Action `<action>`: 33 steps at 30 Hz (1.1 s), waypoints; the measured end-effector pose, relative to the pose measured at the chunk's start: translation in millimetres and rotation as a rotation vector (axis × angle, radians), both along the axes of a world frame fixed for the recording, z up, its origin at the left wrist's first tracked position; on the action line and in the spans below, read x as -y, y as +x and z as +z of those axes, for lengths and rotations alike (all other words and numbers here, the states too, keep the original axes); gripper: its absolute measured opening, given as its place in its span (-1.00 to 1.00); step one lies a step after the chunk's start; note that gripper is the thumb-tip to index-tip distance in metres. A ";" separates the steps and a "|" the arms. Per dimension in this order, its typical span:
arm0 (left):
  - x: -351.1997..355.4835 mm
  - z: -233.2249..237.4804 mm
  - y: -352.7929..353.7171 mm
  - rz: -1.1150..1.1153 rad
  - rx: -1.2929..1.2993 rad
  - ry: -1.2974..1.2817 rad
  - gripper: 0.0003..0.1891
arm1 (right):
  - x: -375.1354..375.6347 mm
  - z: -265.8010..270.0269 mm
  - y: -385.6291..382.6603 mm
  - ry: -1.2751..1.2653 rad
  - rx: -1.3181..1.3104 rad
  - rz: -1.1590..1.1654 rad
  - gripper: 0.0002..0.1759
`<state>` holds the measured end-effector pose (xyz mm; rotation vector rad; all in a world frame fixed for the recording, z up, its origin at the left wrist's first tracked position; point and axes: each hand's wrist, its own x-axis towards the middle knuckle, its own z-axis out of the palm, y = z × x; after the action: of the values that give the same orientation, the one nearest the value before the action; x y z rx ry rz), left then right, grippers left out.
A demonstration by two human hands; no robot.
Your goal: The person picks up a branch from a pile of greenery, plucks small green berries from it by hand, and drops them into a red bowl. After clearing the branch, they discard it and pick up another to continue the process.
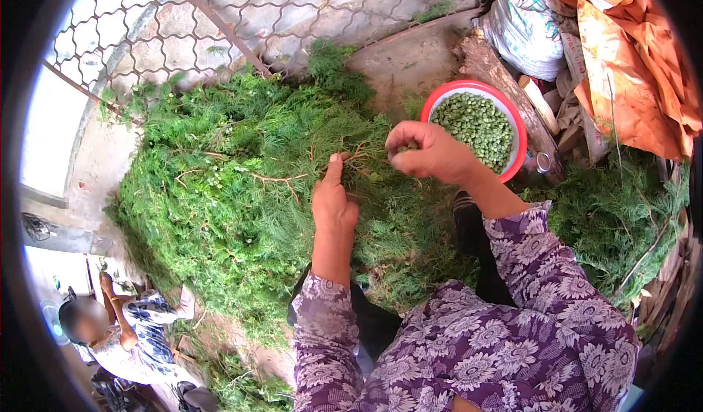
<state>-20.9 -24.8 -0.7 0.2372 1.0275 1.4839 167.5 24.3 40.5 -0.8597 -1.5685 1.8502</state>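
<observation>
My left hand [335,206] is closed around a feathery green branch [360,154], its brown stem running past my fingertips. To the right, my right hand [432,152] is curled shut, and a bit of green shows between the fingers, probably small green cones like those in the basin. Just beyond that hand stands a red-rimmed white basin [521,143] holding many small, round green cones [474,123]. Under and around my hands lies a large heap of cut green branches [220,185].
Wire mesh fencing [293,17] borders the heap at the back. A log [505,68], a white sack [523,28] and orange sheeting [630,68] stand at the right. More cut greenery [608,207] lies at right. Another person [139,331] sits at lower left.
</observation>
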 end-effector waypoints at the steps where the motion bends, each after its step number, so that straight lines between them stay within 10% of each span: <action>1: -0.3 -1.5 0.0 0.004 0.006 0.003 -0.73 | 0.8 -6.7 -2.9 0.000 0.000 0.000 -0.76; 3: -1.3 -3.4 0.3 0.008 0.012 0.005 -0.73 | 5.5 -15.3 -12.9 0.511 0.100 0.009 -0.72; 11: -3.2 -15.7 2.4 0.016 0.076 0.027 -0.74 | 13.7 -16.5 -20.3 0.610 0.242 0.070 -0.70; 17: -0.5 -12.3 5.7 -0.013 0.029 0.023 -0.70 | 14.0 -23.9 -23.1 0.558 0.178 -0.054 -0.80; 22: -0.6 -16.2 7.2 0.044 0.029 0.030 -0.68 | 8.1 -9.4 -14.8 -0.168 0.186 0.214 -0.84; 25: -4.5 -5.6 -11.6 0.103 0.070 0.054 -0.69 | 14.0 0.9 -5.1 -0.125 0.093 0.391 -0.87; 33: 3.0 9.5 -20.2 0.022 0.095 0.077 -0.67 | -40.6 1.0 53.8 -0.043 -0.140 -0.355 -0.84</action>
<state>-41.1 -27.7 8.9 0.2087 0.9002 1.5421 221.3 64.9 41.5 -0.9369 -1.2064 1.6532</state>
